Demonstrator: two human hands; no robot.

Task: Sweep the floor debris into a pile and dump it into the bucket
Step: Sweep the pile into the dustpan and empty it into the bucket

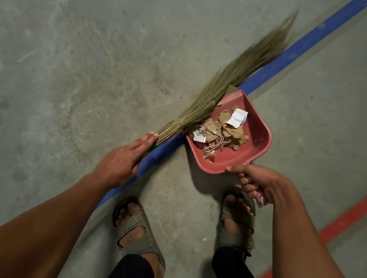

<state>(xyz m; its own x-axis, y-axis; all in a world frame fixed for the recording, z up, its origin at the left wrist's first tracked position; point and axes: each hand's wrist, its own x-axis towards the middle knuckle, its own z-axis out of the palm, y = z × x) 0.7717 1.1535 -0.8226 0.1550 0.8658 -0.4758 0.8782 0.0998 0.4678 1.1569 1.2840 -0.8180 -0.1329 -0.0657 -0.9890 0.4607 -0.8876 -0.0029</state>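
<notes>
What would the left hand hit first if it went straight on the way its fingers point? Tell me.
The left hand would meet the broom's bound neck, which its fingers already touch; depth is uncertain.

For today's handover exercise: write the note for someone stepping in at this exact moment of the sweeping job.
Left hand: holds the grass broom at its handle end, bristles beside the dustpan.
Right hand: firm grip on the handle of the pink dustpan.
Debris: cardboard and paper scraps lie in the pan, which sits over the blue floor line.
Done: scraps collected.
Left: carry and dump; no bucket in view.
</notes>
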